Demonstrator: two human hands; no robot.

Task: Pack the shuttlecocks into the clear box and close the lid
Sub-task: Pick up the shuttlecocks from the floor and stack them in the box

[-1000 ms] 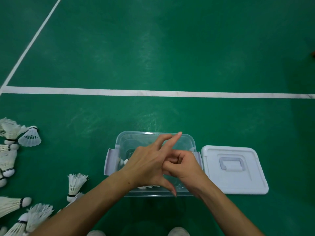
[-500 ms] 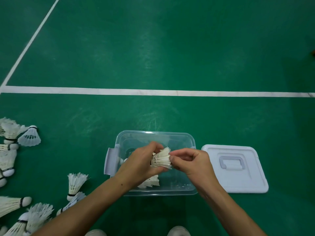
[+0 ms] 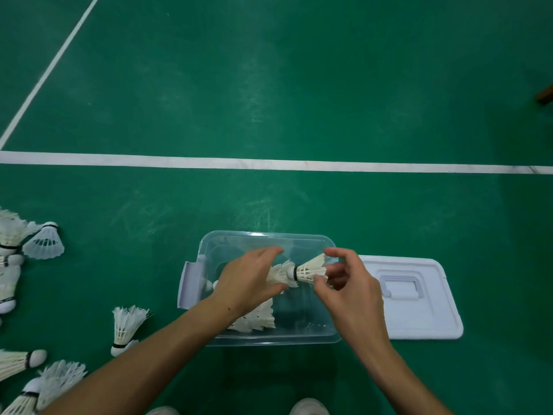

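Observation:
The clear box (image 3: 311,336) stands open on the green floor in front of me. Over it, my left hand (image 3: 247,283) grips one white shuttlecock (image 3: 279,275) by its feathers. My right hand (image 3: 350,290) pinches a second shuttlecock (image 3: 309,269) whose cork tip points left into the feathers of the first. More shuttlecocks (image 3: 254,320) lie inside the box, partly hidden under my left wrist. The white lid (image 3: 419,313) lies flat on the floor just right of the box.
Several loose shuttlecocks lie on the floor at the left: one upright (image 3: 125,327), a plastic one (image 3: 45,242), others along the left edge (image 3: 18,359). A white court line (image 3: 269,164) crosses beyond the box. My shoe tips (image 3: 308,408) show at the bottom.
My hands have drawn apart over the box. A second shuttlecock has come out to the right in my right hand, while my left keeps hold of the first.

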